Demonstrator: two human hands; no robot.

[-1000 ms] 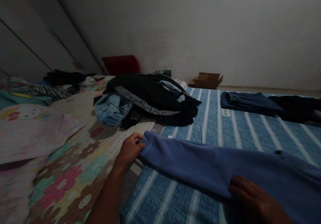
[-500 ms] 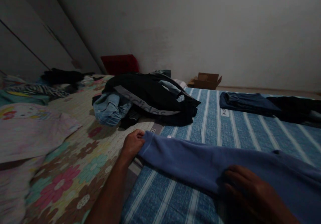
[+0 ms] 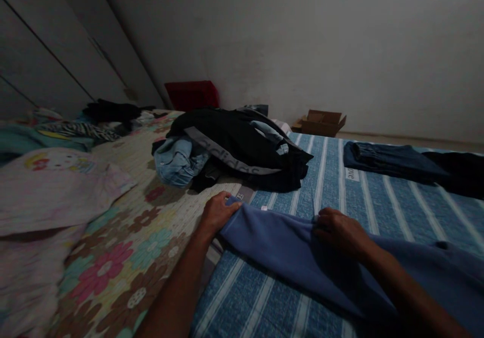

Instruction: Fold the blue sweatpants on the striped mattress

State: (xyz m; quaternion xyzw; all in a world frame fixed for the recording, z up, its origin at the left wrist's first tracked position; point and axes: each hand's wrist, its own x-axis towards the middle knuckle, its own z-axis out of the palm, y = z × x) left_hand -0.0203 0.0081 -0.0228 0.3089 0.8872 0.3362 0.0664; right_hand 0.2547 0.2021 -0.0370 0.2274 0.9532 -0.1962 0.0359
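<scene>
Blue fleece garment [image 3: 287,249] running off the right and bottom edges; its full shape not showing. Right arm is covering part of it. Dark folded clothes [image 3: 412,169] being cut by the right edge. Far pile [image 3: 109,112] lying too dim to identify.

The fleece [image 3: 287,242] was a plain periwinkle blue. The sheet [image 3: 378,202] under it was blue with pale, near-white stripes running away from the camera. The quilt [image 3: 128,247] beside it was cream, printed with pink, teal, brown and yellow flowers. The pile [image 3: 242,146] was mostly black, with a grey band bearing dark letters, and light blue denim [image 3: 177,161] at its near side. The folded trousers [image 3: 389,159] were dark navy. A pale pink cloth [image 3: 56,191] carried a faint cartoon print. The cushion [image 3: 192,95] was red, the box [image 3: 321,122] brown, the wall [image 3: 302,40] grey-white. A zebra-striped cloth [image 3: 81,131] lay far left.
</scene>
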